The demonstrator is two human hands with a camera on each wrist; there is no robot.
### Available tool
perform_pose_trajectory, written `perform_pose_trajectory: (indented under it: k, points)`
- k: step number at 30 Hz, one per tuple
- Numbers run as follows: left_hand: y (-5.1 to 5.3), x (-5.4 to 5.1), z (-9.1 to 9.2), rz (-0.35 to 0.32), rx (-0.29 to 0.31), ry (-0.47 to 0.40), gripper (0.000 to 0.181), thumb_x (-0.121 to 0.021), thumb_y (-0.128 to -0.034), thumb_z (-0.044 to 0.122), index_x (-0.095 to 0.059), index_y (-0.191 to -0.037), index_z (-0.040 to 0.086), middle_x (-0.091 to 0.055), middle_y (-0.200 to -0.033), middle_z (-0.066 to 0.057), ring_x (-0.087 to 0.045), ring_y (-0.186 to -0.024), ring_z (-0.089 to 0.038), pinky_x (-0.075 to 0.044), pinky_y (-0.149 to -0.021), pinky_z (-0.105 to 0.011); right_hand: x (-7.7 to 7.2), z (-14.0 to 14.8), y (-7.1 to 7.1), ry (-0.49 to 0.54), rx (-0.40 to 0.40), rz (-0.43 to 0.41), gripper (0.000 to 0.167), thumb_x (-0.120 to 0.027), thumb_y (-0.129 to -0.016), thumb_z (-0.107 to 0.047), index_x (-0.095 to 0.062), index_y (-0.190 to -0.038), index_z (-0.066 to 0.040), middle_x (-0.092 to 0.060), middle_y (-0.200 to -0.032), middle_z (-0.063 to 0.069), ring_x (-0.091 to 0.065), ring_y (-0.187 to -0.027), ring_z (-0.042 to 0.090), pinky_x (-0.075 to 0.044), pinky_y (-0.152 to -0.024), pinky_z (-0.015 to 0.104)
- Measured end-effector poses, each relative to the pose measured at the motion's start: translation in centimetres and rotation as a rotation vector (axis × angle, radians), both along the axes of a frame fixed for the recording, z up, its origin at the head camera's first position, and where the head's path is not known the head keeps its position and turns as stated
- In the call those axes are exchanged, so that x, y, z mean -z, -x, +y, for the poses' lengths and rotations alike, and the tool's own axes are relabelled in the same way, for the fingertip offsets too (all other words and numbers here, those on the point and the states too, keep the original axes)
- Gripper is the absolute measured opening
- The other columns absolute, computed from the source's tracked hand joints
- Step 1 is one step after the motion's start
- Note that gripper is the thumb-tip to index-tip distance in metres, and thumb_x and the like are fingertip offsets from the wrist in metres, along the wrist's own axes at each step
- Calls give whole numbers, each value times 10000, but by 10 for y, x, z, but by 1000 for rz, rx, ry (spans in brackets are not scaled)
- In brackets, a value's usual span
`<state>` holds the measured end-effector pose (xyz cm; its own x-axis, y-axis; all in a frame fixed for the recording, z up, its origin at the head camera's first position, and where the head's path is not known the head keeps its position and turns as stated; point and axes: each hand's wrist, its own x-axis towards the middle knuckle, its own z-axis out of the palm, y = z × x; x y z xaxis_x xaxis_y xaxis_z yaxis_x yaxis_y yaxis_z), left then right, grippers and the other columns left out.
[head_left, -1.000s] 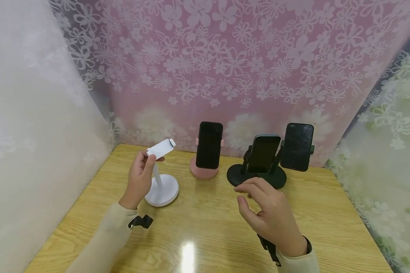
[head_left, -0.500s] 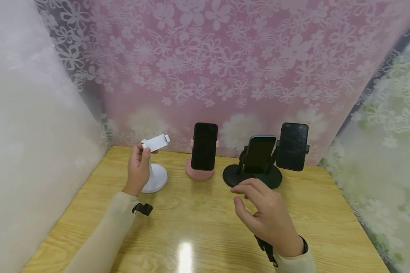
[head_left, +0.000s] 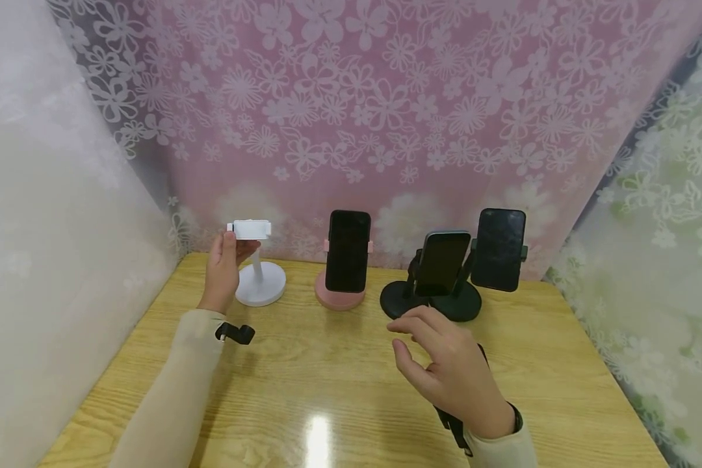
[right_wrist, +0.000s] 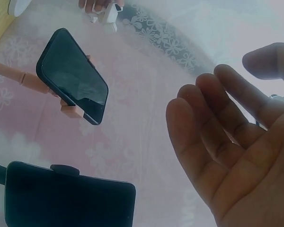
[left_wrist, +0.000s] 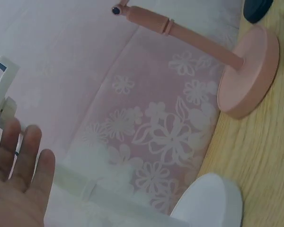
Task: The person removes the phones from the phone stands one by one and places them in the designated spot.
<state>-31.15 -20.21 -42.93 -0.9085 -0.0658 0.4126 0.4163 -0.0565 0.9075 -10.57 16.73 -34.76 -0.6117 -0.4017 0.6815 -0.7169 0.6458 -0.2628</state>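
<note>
My left hand (head_left: 222, 270) holds the white phone stand (head_left: 259, 284) by the left end of its holder, thumb in front and fingers behind. The holder (head_left: 251, 229) lies level and carries no phone, and the round base appears to rest on the table. In the left wrist view the fingers (left_wrist: 26, 156) reach up beside the stem, the white base (left_wrist: 210, 201) at lower right. My right hand (head_left: 444, 364) hovers over the table, fingers loosely bent and apart, holding nothing. Just beyond it is a phone (head_left: 442, 263) in a black stand (head_left: 399, 300).
A pink stand (head_left: 339, 299) with a black phone (head_left: 348, 252) stands right of the white one. Another phone (head_left: 499, 249) sits in a dark stand (head_left: 462, 305) at the right. Flowered pink cloth (head_left: 327, 130) hangs behind the wooden table (head_left: 292, 377).
My left hand has moved the white stand back and left, and its holder has turned from slanted to level. The right hand stays nearly where it was.
</note>
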Motion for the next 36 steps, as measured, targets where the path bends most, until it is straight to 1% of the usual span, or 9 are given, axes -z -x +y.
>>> perform_pose_trajectory:
  k: [3,6,11,16,20,23,29,32,36]
  points:
    - [-2,0,3,-30,-52,-118,383,-430,-1087,434,-553,-1208,92,-670,-1054,-53,-679,-1050,-167,-518,-1015,-294,0,-1,-1,-1,7,4,223,-733,-884,-86,-732,-1086,-181,-677,-1044,-74,-625,-793,53,-544,-691,225]
    - [-5,-3,5,-67,-96,-166,339,-487,-1066,422,-560,-1124,95,-661,-1035,-48,-677,-1038,-174,-526,-1008,-305,1,-2,-1,-5,13,5,237,-748,-872,-83,-733,-1087,-183,-676,-1046,-83,-620,-795,47,-546,-696,224]
    - [-17,-10,7,-135,-176,-142,339,-488,-1070,438,-549,-1176,121,-641,-1100,-39,-641,-1121,-180,-469,-1092,-361,0,-2,0,-17,9,-5,206,-727,-893,-102,-735,-1086,-175,-678,-1044,-71,-617,-795,53,-542,-688,230]
    - [-28,-18,10,-114,-292,-214,313,-483,-1104,335,-528,-1260,68,-619,-1172,-36,-597,-1198,-214,-428,-1126,-396,-1,0,0,-17,7,0,173,-709,-909,-117,-732,-1075,-161,-679,-1038,-57,-629,-797,61,-551,-686,238]
    - [-39,-31,14,-23,-366,-299,205,-514,-1101,256,-504,-1217,88,-598,-1177,-32,-565,-1198,-224,-428,-1081,-343,-2,0,0,-18,8,-2,167,-703,-916,-130,-731,-1078,-160,-677,-1043,-56,-622,-795,61,-549,-691,236]
    - [-52,-42,18,112,-381,-259,131,-534,-1093,191,-512,-1176,92,-600,-1162,-44,-557,-1161,-213,-424,-1021,-286,-3,2,1,-13,3,5,164,-690,-928,-132,-730,-1085,-159,-677,-1045,-52,-621,-790,62,-548,-697,233]
    - [-86,-63,34,428,-232,13,267,-561,-1078,136,-531,-1243,-72,-627,-1190,-73,-599,-1167,-228,-439,-1060,-298,-3,7,2,-3,9,9,148,-666,-953,-145,-727,-1088,-156,-671,-1050,-61,-601,-782,46,-507,-672,175]
    - [-99,-70,44,500,-183,83,359,-593,-1069,192,-536,-1278,-95,-641,-1203,-76,-616,-1183,-210,-446,-1079,-324,-5,9,1,-8,35,-18,151,-684,-941,-142,-726,-1085,-161,-667,-1057,-71,-566,-752,31,-457,-629,143]
    - [-112,-74,55,542,-158,135,384,-611,-1060,220,-568,-1311,-69,-658,-1206,-157,-621,-1194,-191,-449,-1092,-352,-5,10,0,-9,52,-34,172,-708,-917,-119,-729,-1083,-159,-669,-1058,-68,-556,-743,32,-447,-617,146]
